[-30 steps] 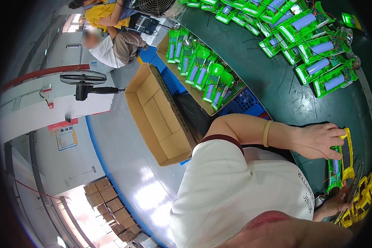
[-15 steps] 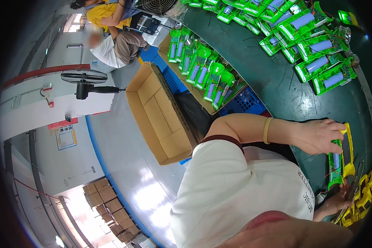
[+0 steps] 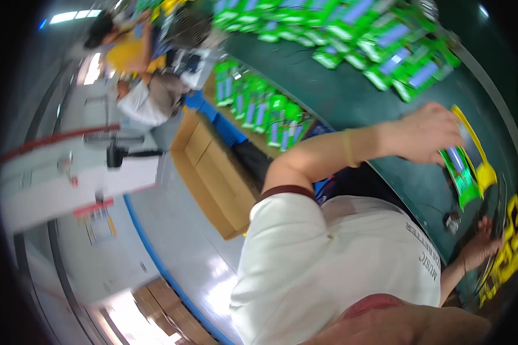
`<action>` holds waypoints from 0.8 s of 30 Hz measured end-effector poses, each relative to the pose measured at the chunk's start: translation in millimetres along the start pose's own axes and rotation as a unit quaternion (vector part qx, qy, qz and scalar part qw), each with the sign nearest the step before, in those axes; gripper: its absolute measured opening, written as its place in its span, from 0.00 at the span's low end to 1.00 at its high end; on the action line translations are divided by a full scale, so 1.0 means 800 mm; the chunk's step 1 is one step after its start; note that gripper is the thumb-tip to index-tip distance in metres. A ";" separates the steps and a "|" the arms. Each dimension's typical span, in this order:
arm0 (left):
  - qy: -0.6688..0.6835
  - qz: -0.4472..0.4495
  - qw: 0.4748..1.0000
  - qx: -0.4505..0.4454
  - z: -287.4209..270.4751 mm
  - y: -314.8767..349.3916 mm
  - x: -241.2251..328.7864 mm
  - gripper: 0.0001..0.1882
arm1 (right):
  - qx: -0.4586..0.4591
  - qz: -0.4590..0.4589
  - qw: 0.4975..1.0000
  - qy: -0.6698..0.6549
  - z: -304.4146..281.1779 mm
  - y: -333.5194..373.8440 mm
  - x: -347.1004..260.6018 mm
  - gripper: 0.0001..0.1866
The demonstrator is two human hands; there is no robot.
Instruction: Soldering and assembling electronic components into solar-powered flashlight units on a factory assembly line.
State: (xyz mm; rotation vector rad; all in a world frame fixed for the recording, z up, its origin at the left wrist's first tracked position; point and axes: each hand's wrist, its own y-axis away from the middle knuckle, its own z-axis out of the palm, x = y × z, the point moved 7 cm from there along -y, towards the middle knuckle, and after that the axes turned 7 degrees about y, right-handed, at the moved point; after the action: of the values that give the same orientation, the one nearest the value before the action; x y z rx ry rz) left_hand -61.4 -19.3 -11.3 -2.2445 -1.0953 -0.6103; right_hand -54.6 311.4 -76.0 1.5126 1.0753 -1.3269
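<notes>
My left hand (image 3: 431,133), with a band on its wrist, is closed on the upper end of a green plastic housing (image 3: 465,187). A blue cylindrical battery cell (image 3: 456,159) lies in that housing. Alongside it is a yellow plastic frame (image 3: 485,174), whose top end meets my fingertips. Lower down, my right hand (image 3: 480,247) is apart from the housing with its fingers spread, nothing visible in them. It is nearest a heap of yellow frames (image 3: 512,247) at the right rim. A small shiny round part (image 3: 452,222) with wires sits on the table between the housing and my right forearm.
Many green housings with battery cells (image 3: 385,46) cover the far part of the green table (image 3: 357,103). More stand in a carton (image 3: 259,109) beside it. An open cardboard box (image 3: 213,172) is at my left. Two people (image 3: 135,63) and a fan (image 3: 115,150) are farther off.
My view has turned, blurring the picture. My right hand, before close to the housing's lower end, is now away from it with fingers spread. My left hand keeps its hold.
</notes>
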 end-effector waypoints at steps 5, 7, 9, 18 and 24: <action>-0.044 0.026 0.997 0.050 -0.026 0.007 0.005 0.33 | -0.029 -0.040 0.987 -0.152 0.024 0.019 -0.018 0.14; -0.043 0.034 0.996 0.063 -0.031 0.011 0.008 0.32 | 0.003 -0.053 0.989 -0.141 0.024 0.022 -0.036 0.13; -0.101 0.041 0.990 0.093 -0.027 0.020 0.018 0.23 | 0.017 -0.063 0.979 -0.195 0.019 0.024 -0.047 0.12; -0.007 0.136 0.988 0.076 0.013 -0.006 0.058 0.15 | -0.068 -0.070 0.972 -0.212 0.053 0.050 -0.078 0.13; 0.010 0.091 0.996 0.001 0.023 -0.023 0.049 0.13 | -0.111 0.016 0.977 -0.183 0.080 0.054 -0.055 0.14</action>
State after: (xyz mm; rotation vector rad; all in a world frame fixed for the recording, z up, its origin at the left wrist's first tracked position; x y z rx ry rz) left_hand -51.2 24.2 4.2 -2.2986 -0.8693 -0.5536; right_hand -34.1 234.7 -35.6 1.0662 0.9223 -1.3488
